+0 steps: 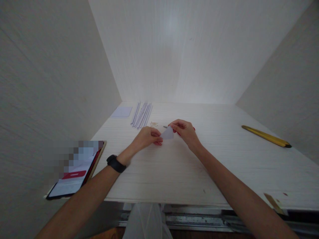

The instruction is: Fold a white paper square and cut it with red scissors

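A small white piece of paper [167, 133], three-cornered in outline, is held up between my two hands over the white tabletop. My left hand [151, 136] pinches its lower left corner between thumb and fingers. At its upper right corner, my right hand [183, 129] grips it with thumb and fingertips. Just behind the right hand lies a tool with a grey metal tip [165, 126] and a red part, mostly hidden by that hand; it looks like scissors. A little pile of thin pale sticks or strips [154, 124] sits beyond the left hand.
Several narrow folded paper strips [142, 114] lie at the back left, beside a flat white paper sheet [122, 112]. A tablet-like device in a case [74, 174] rests at the left edge. A long yellow object [265, 135] lies at right. White walls enclose three sides.
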The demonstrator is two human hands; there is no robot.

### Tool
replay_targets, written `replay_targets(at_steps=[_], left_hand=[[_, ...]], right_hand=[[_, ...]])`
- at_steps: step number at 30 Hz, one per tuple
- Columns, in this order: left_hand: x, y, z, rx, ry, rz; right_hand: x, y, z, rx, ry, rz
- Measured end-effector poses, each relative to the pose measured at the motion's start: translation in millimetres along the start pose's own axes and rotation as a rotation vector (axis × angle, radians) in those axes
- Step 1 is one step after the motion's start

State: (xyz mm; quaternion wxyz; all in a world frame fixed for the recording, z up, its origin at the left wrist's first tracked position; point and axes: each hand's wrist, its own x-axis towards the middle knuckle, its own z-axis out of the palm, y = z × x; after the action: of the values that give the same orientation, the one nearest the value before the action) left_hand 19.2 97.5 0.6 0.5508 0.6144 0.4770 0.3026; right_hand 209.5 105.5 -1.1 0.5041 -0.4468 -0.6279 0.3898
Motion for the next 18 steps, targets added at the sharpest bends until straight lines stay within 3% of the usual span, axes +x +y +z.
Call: replay_targets(at_steps=[6, 18], left_hand=[[-2, 4, -1.5, -0.054, 0.018, -0.001], [-4, 13, -2.5, -0.093, 0.015, -0.01]], right_hand=[[6, 14, 0, 0.043, -0.05, 0.019], [2, 3, -1, 0.076, -0.038, -0.029]])
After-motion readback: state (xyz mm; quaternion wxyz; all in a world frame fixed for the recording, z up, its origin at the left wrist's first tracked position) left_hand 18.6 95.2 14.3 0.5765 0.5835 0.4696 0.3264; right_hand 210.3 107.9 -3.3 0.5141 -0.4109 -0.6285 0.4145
